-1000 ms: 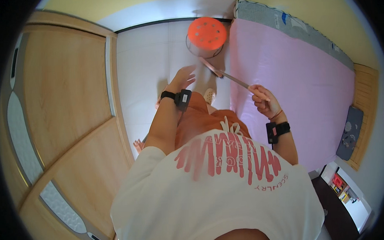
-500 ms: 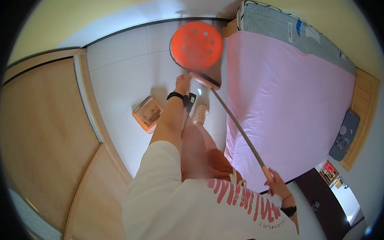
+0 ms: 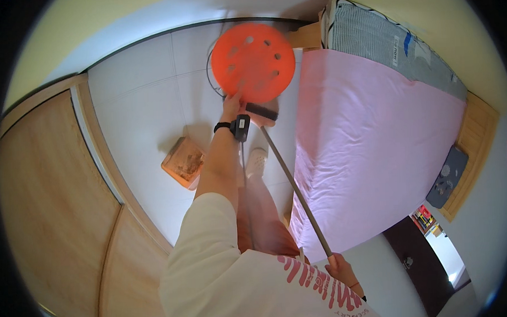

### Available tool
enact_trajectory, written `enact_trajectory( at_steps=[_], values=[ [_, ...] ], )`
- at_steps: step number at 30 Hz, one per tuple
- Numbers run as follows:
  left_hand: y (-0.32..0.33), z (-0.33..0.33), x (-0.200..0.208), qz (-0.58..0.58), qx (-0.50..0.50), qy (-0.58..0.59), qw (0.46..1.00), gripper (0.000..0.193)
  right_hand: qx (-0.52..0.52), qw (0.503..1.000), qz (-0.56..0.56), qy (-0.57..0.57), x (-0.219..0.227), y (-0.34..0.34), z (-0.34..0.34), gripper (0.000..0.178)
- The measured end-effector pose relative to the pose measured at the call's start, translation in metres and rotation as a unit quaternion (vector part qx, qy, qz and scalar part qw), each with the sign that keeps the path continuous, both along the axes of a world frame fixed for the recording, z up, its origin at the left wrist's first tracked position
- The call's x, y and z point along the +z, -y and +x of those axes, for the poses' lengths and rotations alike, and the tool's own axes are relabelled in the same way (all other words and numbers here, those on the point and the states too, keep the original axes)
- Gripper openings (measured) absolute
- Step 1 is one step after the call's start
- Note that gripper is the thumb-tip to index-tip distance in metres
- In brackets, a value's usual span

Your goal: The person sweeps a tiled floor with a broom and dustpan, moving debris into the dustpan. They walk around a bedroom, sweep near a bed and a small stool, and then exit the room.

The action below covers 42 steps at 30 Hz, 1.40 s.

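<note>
Here's the broom [image 3: 295,188] on my feed, slanting across, brownish handle running from a pale orange grip up to a pinkish head with dark bristles. Right beside that head I see the stool [image 3: 254,63], its round, bright orange seat blurred and dotted with holes.

the left arm [image 3: 213,162] reaches far forward, nearly straight, the left grip [image 3: 231,108] at its end with fingers blurred; the right grip [image 3: 341,269] sits low and back, fingers curled closed.
</note>
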<state>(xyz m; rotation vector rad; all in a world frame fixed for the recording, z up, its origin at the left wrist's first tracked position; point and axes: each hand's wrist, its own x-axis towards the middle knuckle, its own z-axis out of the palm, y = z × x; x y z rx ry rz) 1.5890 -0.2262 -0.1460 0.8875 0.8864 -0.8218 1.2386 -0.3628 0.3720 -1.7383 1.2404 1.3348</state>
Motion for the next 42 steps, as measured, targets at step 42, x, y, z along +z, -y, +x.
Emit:
enact_trajectory(
  at_steps=[42],
  values=[
    [-0.304,-0.063,0.315,-0.016,0.374,0.129,0.918,0.018,0.087,0.988,0.125,0.011,-0.026,-0.022,0.262,0.019]
  ],
)
